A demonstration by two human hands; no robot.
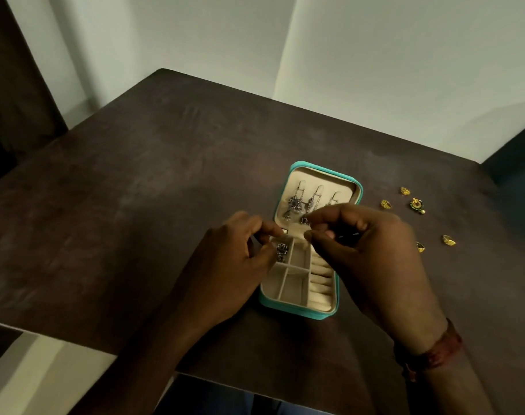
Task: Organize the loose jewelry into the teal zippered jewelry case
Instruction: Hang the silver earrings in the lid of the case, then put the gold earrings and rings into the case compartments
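— Which way does the teal jewelry case (298, 312) lie?

— It is unzipped and flat, right of the counter's (153, 181) middle. Its long axis runs from the person toward the far edge, leaning slightly right. The tray half is nearest the person and the lid (357, 187) is folded away beyond it.

— And the surroundings?

— A dark brown, mottled counter stands against pale walls (375, 55) that meet in a corner. A dark panel (12, 70) stands at the far left.

— What's inside the case?

— Cream lining. Silver drop earrings (297, 202) hang from hooks in the lid. The tray has divided compartments on its left and ring rolls (321, 283) down its right. One silver earring (282, 250) sits in the far-left compartment.

— The hands?

— The right hand (372, 253), with a red thread band (434, 351) on its wrist, pinches a small silver stud (305, 220) over the hinge. The left hand (234, 259) has curled fingers at the case's left edge, beside that compartment. I cannot tell whether it grips anything.

— Anything still loose?

— Four gold pieces (386, 204) and a green-and-gold earring (416, 205) lie scattered on the counter to the right of the case, apart from it.
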